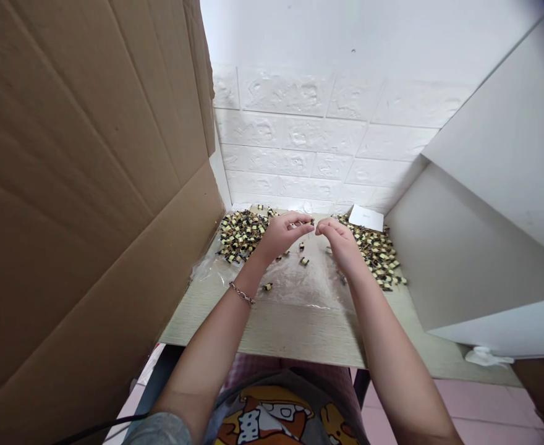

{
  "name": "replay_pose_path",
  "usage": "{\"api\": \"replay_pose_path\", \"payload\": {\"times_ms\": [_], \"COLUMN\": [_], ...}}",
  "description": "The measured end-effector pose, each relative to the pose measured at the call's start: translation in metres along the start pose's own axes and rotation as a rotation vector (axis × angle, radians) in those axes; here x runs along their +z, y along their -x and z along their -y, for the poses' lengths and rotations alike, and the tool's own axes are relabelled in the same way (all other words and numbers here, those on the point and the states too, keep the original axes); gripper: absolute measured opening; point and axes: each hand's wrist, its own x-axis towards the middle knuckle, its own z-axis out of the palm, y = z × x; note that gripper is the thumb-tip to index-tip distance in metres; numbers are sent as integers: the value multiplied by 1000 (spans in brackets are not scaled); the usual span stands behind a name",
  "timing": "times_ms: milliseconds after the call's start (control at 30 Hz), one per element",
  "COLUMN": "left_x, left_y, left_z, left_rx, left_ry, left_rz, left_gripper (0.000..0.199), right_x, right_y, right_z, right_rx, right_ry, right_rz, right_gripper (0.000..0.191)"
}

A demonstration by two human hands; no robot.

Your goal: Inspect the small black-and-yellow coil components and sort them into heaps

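Observation:
My left hand (287, 233) pinches a small transformer-like coil (311, 222), yellow and black, between thumb and fingertips above the table. Close beside it, my right hand (340, 240) has its thumb and fingers pressed together; whatever is in them is too small to make out. One heap of similar coils (239, 233) lies by my left hand, and another heap (383, 259) by my right. Between the heaps, a few loose coils (304, 261) rest on a clear plastic sheet (300, 290). Thin copper-coloured wires show among the pieces.
The light wooden table (309, 334) carries everything. A tall cardboard sheet (91, 185) walls off the left side, and white panels (462, 247) stand at the right. A white card (366, 217) sits on the right heap, against the white brick-patterned wall (300, 136).

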Motion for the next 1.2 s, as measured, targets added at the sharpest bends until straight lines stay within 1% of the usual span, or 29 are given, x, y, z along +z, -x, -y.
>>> {"api": "replay_pose_path", "payload": {"times_ms": [167,400,533,733,833,1000,1200], "left_x": [1,3,4,3,2,2,1], "left_y": [0,0,1,3,3,2,2], "left_z": [-1,8,10,5,4,6,12], "left_rx": [-164,-291,-333,-385,-387,-369,-349], "left_ry": [245,520,633,659,652,623,608], "left_rz": [66,216,245,272,292,325,349], "left_gripper": [27,28,26,29,29,29,29], "right_x": [-1,-2,-1,3,4,4,4], "right_y": [1,2,3,8,10,10,8], "right_z": [3,7,10,12,10,8,9], "right_rx": [-38,-137,-212,-302,-353,-354,-276], "right_ry": [54,165,302,662,766,777,693], "right_rz": [-17,-67,-103,-219,-258,-247,-176], "right_gripper": [19,19,19,15,12,13,14]}}
